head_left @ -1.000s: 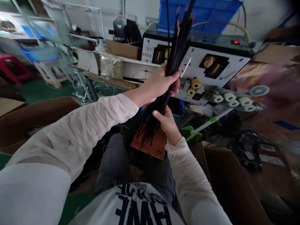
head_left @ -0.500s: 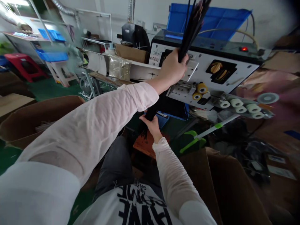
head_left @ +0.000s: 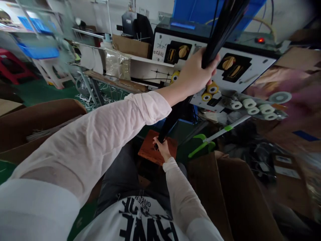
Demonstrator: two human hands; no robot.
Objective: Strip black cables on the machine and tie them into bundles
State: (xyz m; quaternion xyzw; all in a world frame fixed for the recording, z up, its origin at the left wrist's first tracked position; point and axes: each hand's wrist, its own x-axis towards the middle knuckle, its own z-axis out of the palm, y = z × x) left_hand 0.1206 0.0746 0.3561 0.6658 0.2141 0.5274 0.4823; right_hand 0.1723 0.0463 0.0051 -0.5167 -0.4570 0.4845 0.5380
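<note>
A bundle of long thin black strands (head_left: 224,31), perhaps wires or tubes, runs slantwise from the top of the view down toward my knees. Around its upper part my left hand (head_left: 197,72) is closed, in front of the machine (head_left: 259,67) with a white panel and yellow knobs. My right hand (head_left: 162,148) grips the lower end, just above a reddish-brown wooden stool (head_left: 149,147). The strands' top ends lie beyond the view. Behind my left forearm, part of the bundle is hidden.
Open cardboard boxes stand to my left (head_left: 40,117) and right (head_left: 210,187). A green-and-grey stand (head_left: 220,132) and white rolls (head_left: 249,103) are at the right. Behind the machine leans a blue bin (head_left: 189,10). White scraps (head_left: 107,93) litter the green floor.
My right hand has moved down with the bundle's lower end, over the stool. The bundle looks straighter and tighter together. My left hand is slightly lower and further right; the view has shifted.
</note>
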